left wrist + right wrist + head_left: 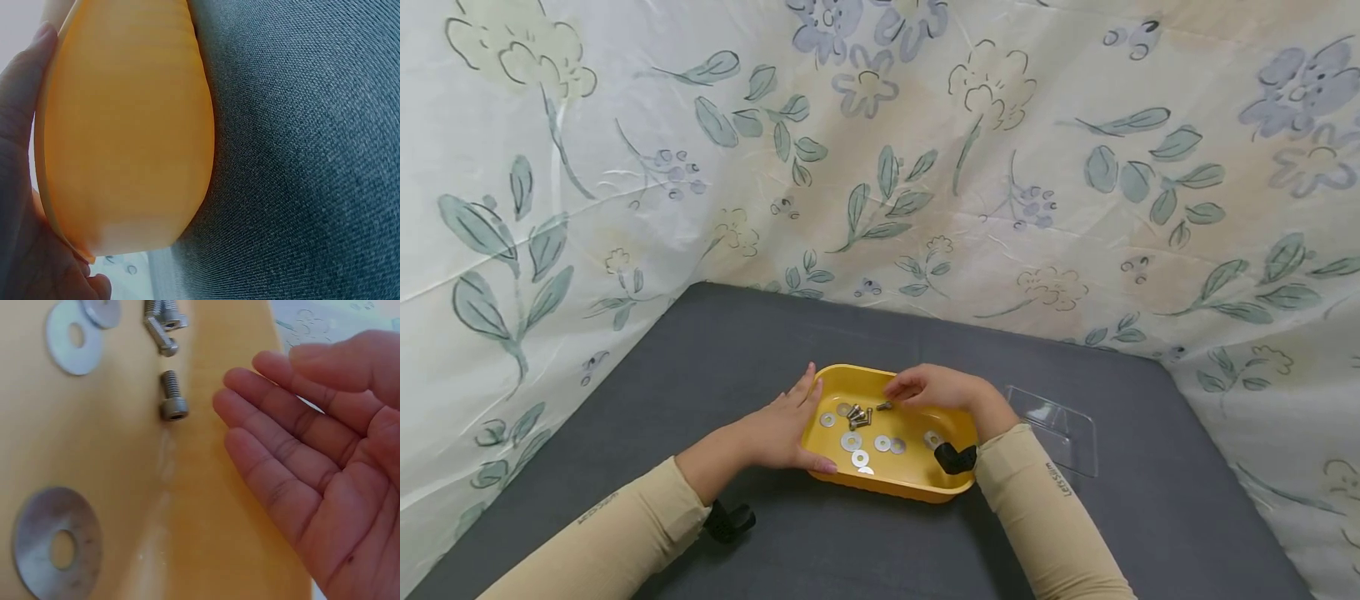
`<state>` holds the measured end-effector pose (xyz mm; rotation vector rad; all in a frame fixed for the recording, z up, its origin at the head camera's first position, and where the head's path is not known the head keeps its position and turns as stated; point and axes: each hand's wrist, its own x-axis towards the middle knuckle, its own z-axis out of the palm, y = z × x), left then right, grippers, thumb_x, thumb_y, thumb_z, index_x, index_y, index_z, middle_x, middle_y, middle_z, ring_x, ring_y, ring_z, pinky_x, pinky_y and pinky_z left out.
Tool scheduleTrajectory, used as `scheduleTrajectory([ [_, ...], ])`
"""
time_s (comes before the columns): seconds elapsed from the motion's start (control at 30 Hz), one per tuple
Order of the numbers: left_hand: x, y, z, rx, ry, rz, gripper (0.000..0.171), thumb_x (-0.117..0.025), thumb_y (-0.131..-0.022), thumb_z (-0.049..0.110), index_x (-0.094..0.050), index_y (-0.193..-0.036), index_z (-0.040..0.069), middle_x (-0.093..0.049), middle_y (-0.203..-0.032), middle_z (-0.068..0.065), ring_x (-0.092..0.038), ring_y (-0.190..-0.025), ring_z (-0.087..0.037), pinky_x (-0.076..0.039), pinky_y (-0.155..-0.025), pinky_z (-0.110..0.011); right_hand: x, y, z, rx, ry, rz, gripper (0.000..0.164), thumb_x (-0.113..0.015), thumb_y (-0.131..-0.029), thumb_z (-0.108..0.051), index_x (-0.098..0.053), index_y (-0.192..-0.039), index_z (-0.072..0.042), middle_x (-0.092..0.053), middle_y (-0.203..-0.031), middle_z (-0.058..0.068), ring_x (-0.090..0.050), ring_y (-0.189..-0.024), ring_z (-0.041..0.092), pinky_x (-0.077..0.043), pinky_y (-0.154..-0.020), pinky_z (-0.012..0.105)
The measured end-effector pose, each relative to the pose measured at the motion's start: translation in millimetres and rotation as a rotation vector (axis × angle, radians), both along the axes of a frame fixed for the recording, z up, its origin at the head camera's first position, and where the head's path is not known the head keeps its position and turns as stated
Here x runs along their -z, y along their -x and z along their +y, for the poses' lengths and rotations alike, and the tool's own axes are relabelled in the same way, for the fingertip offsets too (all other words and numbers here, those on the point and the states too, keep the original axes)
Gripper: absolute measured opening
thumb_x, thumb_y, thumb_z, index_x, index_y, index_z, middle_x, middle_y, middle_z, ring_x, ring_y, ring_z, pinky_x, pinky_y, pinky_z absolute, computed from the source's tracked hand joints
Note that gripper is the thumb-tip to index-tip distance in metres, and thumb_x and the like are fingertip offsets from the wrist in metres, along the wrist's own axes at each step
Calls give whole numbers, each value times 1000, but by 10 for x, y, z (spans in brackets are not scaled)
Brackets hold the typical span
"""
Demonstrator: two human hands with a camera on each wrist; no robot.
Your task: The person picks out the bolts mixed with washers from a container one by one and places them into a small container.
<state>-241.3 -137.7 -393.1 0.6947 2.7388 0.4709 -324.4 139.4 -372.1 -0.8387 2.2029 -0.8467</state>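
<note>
A yellow tray (917,485) holds several metal washers (852,441) and a small cluster of socket-head screws (859,417). My left hand (778,429) rests on the tray's left end, fingers spread along the rim and thumb (25,81) over the front edge. Inside the far side of the tray is my right hand (936,387), its fingers extended and loosely together. One single screw (172,397) lies just off those fingertips, apart from the cluster. Nothing sits in the right palm (350,512). A large washer (57,544) lies nearer the right wrist.
A clear plastic lid or shallow tray (1075,437) lies on the dark grey cloth (760,333) to the right, partly behind the right forearm. Floral fabric (880,167) hangs around the back and sides. Black wrist mounts (955,458) sit by both wrists.
</note>
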Motion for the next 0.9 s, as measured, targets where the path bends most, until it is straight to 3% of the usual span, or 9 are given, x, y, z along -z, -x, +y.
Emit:
scheduleTrajectory([
  [0.4,15,25,43,-14,2,-3,128,-59,-60,78,0,-147,5,21,-150,-9,-3,-139,-27,-16,-109,-49,75,2,-85,-59,-144,75,42,-56,-89,-7,-51,-131,-8,-53,-128,5,-47,-119,19,-36,-101,37],
  [0.9,11,6,49,-10,2,14,127,-58,-60,79,-1,-147,5,20,-150,-10,-4,-139,-27,-17,-109,-49,157,-10,-128,-60,-143,56,37,-60,-87,-7,-57,-124,-7,-60,-118,3,-56,-108,16,-44,-92,32],
])
